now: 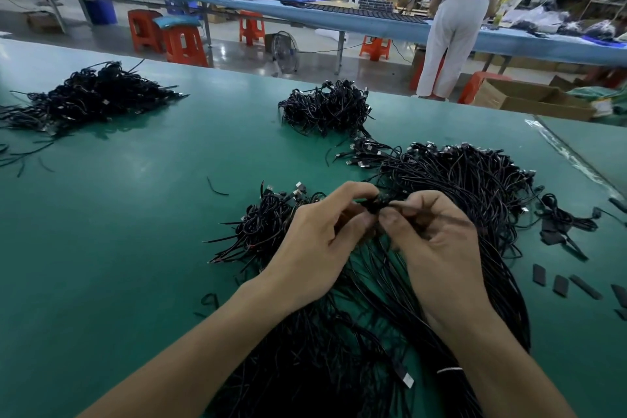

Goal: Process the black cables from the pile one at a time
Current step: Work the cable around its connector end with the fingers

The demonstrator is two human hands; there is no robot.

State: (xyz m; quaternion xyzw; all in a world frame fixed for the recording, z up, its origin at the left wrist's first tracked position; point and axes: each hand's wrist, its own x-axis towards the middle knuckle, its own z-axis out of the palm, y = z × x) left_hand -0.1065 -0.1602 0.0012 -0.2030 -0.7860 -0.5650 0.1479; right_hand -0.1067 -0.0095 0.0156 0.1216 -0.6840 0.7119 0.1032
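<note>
Over the green table [135, 214], my left hand [315, 241] and my right hand [437, 241] meet at the middle and both pinch one black cable [375, 205] between fingertips and thumbs. Under and behind them spreads the big pile of black cables [468, 176], its long strands running down toward me. A smaller heap of coiled cables [268, 220] lies just left of my left hand. What the fingers do to the cable is hidden by the fingertips.
Two more cable heaps lie farther off: one at the far left [91, 98] and one at the back centre [327, 107]. Short black sleeves [559, 283] are scattered at the right. A person [458, 17] stands at the blue bench behind, beside orange stools [185, 44].
</note>
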